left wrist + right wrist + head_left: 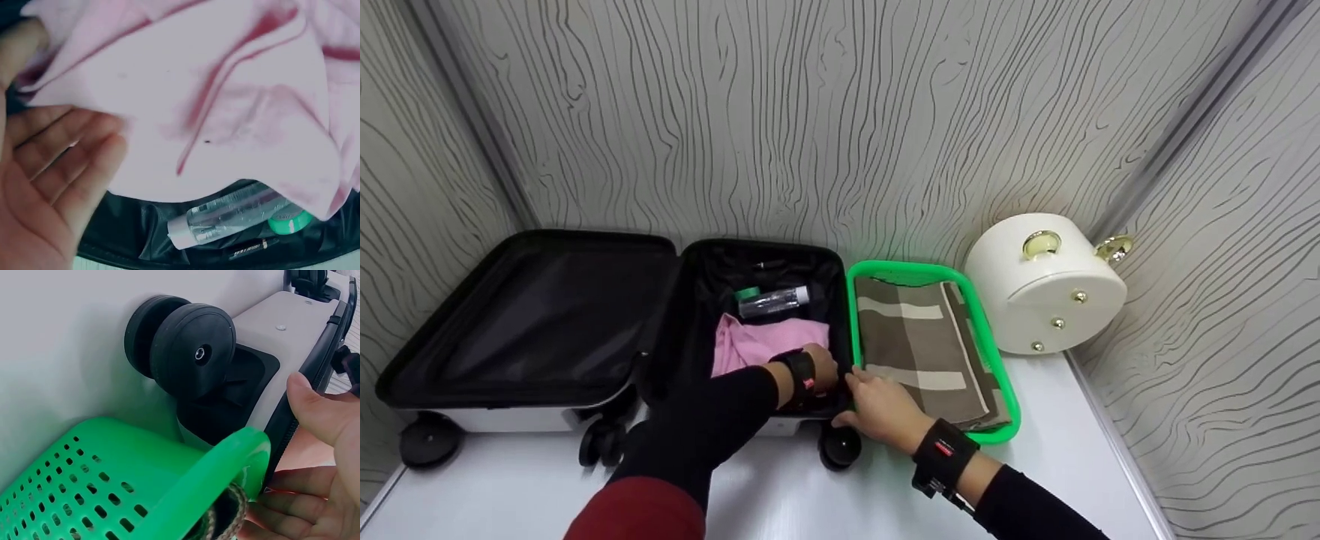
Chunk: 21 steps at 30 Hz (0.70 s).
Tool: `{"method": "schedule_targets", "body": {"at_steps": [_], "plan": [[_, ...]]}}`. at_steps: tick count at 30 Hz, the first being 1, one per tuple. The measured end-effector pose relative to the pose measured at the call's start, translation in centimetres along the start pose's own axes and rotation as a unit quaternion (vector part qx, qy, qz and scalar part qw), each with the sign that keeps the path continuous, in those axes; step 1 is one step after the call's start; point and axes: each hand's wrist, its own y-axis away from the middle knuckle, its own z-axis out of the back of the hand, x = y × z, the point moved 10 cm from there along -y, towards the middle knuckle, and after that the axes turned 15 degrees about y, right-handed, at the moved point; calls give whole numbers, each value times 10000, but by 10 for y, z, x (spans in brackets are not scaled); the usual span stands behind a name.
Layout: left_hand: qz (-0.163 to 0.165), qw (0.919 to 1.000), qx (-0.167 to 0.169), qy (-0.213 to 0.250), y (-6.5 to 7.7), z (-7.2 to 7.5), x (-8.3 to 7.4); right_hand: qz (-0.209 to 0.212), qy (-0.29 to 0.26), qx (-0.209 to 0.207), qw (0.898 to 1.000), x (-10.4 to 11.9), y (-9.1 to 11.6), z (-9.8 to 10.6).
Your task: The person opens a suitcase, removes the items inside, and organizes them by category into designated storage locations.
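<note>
A pink cloth (769, 339) lies folded in the right half of an open black-lined suitcase (840, 259). My left hand (821, 367) reaches in at its front right corner; in the left wrist view the fingers (84, 169) are loosely straight and touch the cloth's edge. Behind the cloth lie a clear bottle (772, 301) with a white cap and a small green-lidded container (747, 293). My right hand (881, 401) rests at the suitcase's front right corner, thumb (304, 394) against the zipped rim, fingers extended beside the green basket (1012, 409).
A brown and cream checked cloth (915, 337) lies folded in the basket. Right of it, a cream round case (1035, 285) with gold fittings leans on its side. The suitcase's other half (532, 322) lies open at left. A black wheel (840, 446) sticks out in front.
</note>
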Motion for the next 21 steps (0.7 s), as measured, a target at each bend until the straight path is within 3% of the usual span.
{"method": "schedule_targets", "body": {"at_steps": [3,5,9,15,18,21], "plan": [[-21,9993,-341,164,4,8,2,82,71,-60,9999,2,1,1],[-31,9968,-602,525,9,16,8,95,96,-87,9999,1,1,1],[-18,9843,-1037,1426,26,35,32,112,36,-94,9999,0,1,1],[223,9527,-1633,2554,68,68,80,116,-587,101,9982,-8,0,1],[304,9308,-1899,3108,92,79,100,-85,-1105,393,9931,-18,-1,0],[285,9039,-2213,3651,114,87,117,-374,-1580,572,9851,-31,-6,1]]}}
